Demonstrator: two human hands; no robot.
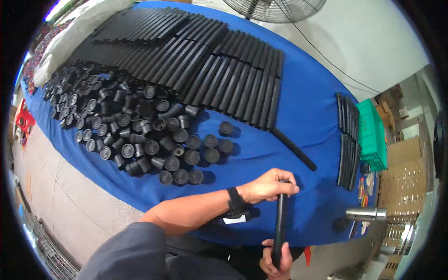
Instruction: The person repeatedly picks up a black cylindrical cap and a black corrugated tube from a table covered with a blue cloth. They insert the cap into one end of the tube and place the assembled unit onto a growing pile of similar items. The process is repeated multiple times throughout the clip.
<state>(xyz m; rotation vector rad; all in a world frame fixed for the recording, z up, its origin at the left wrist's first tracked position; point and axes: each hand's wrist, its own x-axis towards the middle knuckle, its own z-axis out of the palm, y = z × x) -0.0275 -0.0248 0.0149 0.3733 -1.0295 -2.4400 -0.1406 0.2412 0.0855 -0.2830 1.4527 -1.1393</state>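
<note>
A black tube [281, 217] stands lengthwise between my two hands over the near edge of the blue-covered table. My left hand [270, 185], a black band on its wrist, is closed at the tube's far end, with thumb and fingers around it; whether a cap is under those fingers is hidden. Closer to my body, my right hand [276, 261] wraps the tube's near end. Another black tube [294, 149] lies alone on the cloth beyond my left hand. To the left, black round caps [151, 147] form a large loose heap, with several standing apart at its right edge.
Rows of black tubes [233, 88] cover the table's far part. More tubes [347, 140] lie stacked at the right beside a green crate [372, 135]. A metal cylinder [366, 214] is at the right front. A fan [275, 9] stands behind the table.
</note>
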